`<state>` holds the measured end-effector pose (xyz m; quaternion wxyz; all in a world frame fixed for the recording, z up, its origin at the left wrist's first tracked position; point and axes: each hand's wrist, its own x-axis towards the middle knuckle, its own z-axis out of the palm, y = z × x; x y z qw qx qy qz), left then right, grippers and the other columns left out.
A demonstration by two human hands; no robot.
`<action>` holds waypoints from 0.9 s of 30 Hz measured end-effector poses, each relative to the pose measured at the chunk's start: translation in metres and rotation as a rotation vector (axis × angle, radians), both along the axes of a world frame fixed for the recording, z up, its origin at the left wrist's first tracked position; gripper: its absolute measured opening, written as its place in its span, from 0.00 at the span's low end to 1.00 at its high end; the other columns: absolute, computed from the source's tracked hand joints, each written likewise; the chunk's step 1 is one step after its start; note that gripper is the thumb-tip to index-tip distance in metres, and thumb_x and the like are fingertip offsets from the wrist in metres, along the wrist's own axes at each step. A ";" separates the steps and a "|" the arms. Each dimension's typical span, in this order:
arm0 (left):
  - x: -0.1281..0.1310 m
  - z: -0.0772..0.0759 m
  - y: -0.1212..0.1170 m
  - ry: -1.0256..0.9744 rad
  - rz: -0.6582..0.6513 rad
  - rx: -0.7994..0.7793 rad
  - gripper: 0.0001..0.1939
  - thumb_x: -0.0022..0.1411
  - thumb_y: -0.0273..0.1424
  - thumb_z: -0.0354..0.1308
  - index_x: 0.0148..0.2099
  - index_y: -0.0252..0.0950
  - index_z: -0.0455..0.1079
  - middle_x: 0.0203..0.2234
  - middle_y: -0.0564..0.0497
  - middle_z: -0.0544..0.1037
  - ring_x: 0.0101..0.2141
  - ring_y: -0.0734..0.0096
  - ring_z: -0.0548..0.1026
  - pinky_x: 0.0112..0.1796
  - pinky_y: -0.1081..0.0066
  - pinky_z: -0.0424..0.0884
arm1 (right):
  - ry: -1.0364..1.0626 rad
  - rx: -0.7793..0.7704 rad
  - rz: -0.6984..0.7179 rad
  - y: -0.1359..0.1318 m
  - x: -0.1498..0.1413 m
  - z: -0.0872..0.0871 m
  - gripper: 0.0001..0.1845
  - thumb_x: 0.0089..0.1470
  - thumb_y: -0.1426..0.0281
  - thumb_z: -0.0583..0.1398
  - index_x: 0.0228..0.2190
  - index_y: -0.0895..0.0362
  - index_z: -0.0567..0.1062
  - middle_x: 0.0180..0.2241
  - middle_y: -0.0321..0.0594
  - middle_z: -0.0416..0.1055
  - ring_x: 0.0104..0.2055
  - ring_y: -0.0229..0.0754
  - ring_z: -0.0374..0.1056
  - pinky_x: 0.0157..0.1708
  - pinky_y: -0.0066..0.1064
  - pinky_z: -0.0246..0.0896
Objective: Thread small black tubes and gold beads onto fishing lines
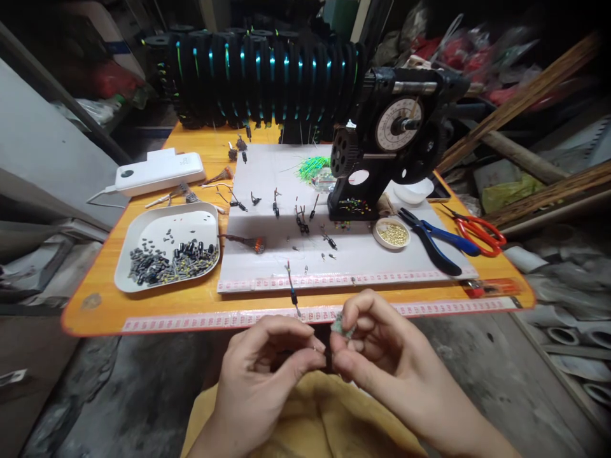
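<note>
My left hand [272, 369] is closed in a pinch just beyond the table's near edge, thumb against fingertips; a tiny item may show there, too small to name. Beside it, my right hand [377, 350] is closed with curled fingers around a small crumpled grey-green piece [340, 326]. The two hands' fingertips are nearly touching. Just above my left hand, a wire piece with a black sleeve [294, 298] lies across the board's front edge. Similar black-sleeved pieces [301, 221] lie scattered on the white board [267, 270].
At the left is a white tray [138, 222] of small grey and black parts, behind it a white power bank [162, 173]. A black spool machine [363, 165] stands at the back. A dish of gold beads [392, 235], blue-handled pliers [434, 245] and red-handled scissors [482, 235] lie right.
</note>
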<state>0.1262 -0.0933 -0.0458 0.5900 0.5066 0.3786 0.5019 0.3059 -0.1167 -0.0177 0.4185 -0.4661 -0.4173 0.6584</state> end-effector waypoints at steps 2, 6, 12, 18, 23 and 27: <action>0.002 0.002 -0.002 -0.111 0.032 -0.108 0.13 0.55 0.17 0.68 0.36 0.42 0.77 0.28 0.58 0.84 0.29 0.76 0.83 0.34 0.82 0.79 | 0.019 -0.022 0.021 0.001 0.000 0.001 0.14 0.61 0.62 0.65 0.38 0.51 0.64 0.33 0.30 0.67 0.32 0.29 0.63 0.32 0.19 0.60; 0.003 0.007 -0.002 -0.171 0.045 -0.195 0.11 0.55 0.17 0.68 0.34 0.40 0.76 0.26 0.56 0.84 0.27 0.75 0.82 0.32 0.81 0.79 | 0.025 -0.026 0.042 0.003 -0.001 0.002 0.15 0.61 0.62 0.65 0.37 0.52 0.64 0.34 0.30 0.65 0.32 0.29 0.61 0.31 0.20 0.58; -0.002 0.006 0.003 -0.143 -0.048 -0.146 0.12 0.57 0.17 0.67 0.36 0.39 0.75 0.28 0.56 0.85 0.29 0.74 0.83 0.34 0.80 0.80 | 0.025 -0.039 0.065 0.005 -0.001 0.004 0.16 0.61 0.62 0.65 0.36 0.53 0.62 0.34 0.31 0.64 0.31 0.29 0.60 0.29 0.21 0.56; -0.002 0.000 0.003 -0.193 -0.082 -0.077 0.13 0.59 0.16 0.65 0.39 0.41 0.74 0.31 0.56 0.85 0.31 0.75 0.83 0.34 0.79 0.81 | 0.053 -0.037 0.057 0.004 0.000 0.003 0.16 0.62 0.63 0.64 0.35 0.53 0.61 0.32 0.31 0.64 0.30 0.29 0.60 0.28 0.21 0.55; -0.013 0.000 0.006 0.066 -0.130 0.129 0.15 0.60 0.17 0.64 0.43 0.43 0.71 0.33 0.55 0.83 0.33 0.71 0.83 0.36 0.74 0.81 | 0.055 -0.060 0.064 0.005 -0.001 0.002 0.16 0.60 0.64 0.66 0.35 0.53 0.62 0.32 0.30 0.64 0.29 0.28 0.60 0.27 0.20 0.55; -0.023 0.017 0.025 0.378 -0.362 0.594 0.19 0.63 0.15 0.57 0.51 0.40 0.66 0.32 0.50 0.80 0.31 0.70 0.79 0.34 0.72 0.76 | 0.090 -0.098 0.084 0.014 -0.002 0.001 0.19 0.56 0.65 0.69 0.34 0.54 0.62 0.29 0.28 0.66 0.28 0.27 0.63 0.27 0.18 0.57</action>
